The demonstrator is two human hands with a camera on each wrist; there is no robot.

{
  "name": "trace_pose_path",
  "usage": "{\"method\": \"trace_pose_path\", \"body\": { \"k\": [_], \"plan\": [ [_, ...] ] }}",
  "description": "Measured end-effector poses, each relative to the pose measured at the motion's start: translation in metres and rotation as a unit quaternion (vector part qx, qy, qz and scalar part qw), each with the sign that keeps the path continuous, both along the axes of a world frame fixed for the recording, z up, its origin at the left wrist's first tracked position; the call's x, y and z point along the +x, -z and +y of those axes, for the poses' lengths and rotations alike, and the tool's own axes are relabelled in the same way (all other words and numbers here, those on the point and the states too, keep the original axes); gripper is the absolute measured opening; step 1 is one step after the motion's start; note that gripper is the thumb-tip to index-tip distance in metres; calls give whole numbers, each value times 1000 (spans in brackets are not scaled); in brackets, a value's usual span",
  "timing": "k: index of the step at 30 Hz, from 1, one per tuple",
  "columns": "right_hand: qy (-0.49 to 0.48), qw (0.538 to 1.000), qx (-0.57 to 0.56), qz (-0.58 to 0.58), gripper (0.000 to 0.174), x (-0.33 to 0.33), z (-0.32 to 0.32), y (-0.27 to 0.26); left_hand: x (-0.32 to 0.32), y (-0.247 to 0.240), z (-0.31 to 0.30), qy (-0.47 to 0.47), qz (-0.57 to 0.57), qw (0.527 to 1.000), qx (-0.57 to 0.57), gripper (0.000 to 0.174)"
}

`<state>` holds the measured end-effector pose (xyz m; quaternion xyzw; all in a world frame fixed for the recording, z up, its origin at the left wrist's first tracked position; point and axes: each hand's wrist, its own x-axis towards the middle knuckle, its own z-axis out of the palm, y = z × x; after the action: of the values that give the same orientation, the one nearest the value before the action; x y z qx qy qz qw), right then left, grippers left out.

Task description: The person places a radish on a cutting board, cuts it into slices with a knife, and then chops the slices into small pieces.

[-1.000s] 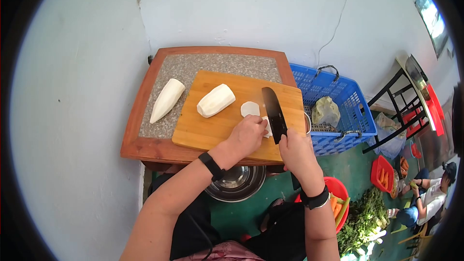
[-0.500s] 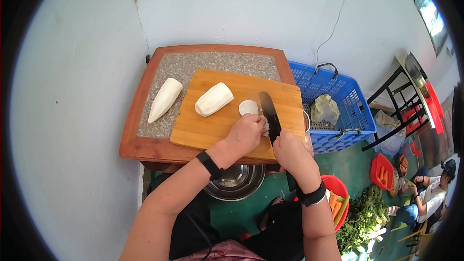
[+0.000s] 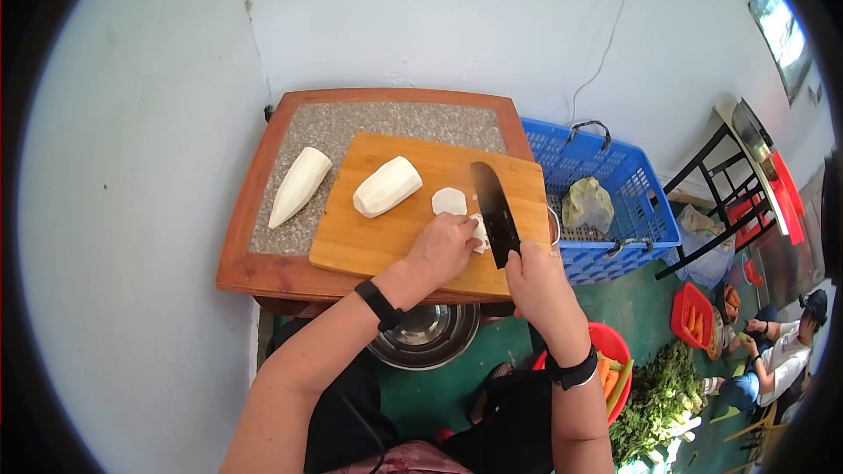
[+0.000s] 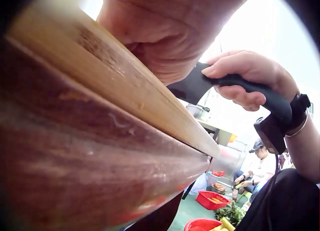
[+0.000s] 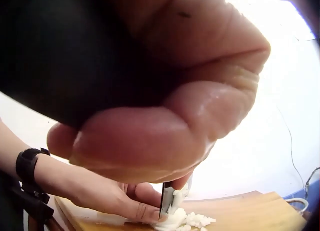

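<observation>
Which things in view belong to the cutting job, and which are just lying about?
Job in hand: knife in the right hand; white pieces at the left hand; cutting board; round white slice; peeled chunk.

Apparently lying about: blue basket; metal basin; leafy greens.

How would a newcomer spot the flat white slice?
Find the wooden cutting board on the brown-framed table. On it, look between the thick peeled chunk and the black knife, just beyond the left hand. The white slice is a flat, roundish disc, unlike the long chunk.
</observation>
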<state>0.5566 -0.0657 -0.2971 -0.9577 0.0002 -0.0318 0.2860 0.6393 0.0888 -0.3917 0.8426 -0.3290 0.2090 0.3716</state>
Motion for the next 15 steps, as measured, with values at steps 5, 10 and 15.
{"method": "trace_pose_path", "body": {
  "k": [5,10,15],
  "plan": [
    [-5,1000,-23,6,23,-1,3,3,2,0,0,5,6,1000,19,22],
    [-37,994,-90,-39,27,-12,0,10,1,-3,0,2,-11,999,33,24],
    [-52,994,-95,-31,27,-4,5,19,3,1,0,5,-19,999,37,24]
  ]
}}
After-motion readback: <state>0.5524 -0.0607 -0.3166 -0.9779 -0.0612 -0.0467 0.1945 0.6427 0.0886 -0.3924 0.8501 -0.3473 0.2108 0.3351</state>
